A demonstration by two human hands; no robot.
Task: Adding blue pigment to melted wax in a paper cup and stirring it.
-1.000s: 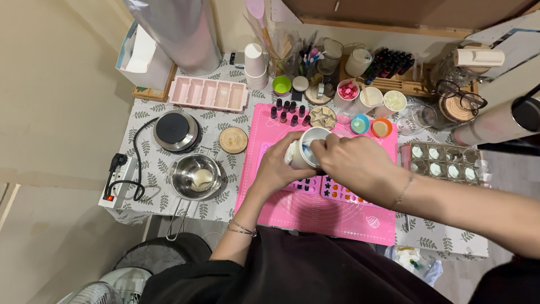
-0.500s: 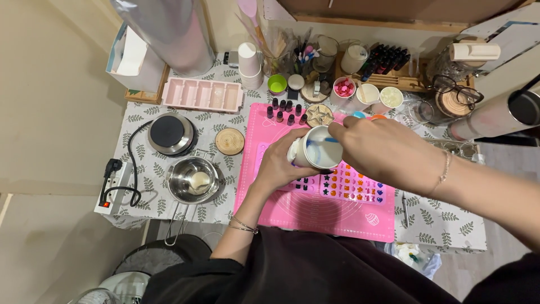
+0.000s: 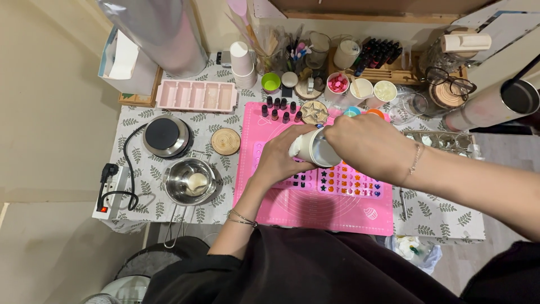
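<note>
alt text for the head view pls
Both hands, left hand and right hand, hold a white cup over a pink mat with small filled moulds. Left of the mat sit a steel pot and a hot plate.

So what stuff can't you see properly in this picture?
Head view, the only one:
- What is inside the white cup: the right hand covers its mouth, and the left hand wraps its side.
- The upper part of the small-shapes mould on the pink mat: both hands hide it.
- The little dark bottles: too small to tell apart.
- The big shiny cylinder: cut off by the top edge.
</note>
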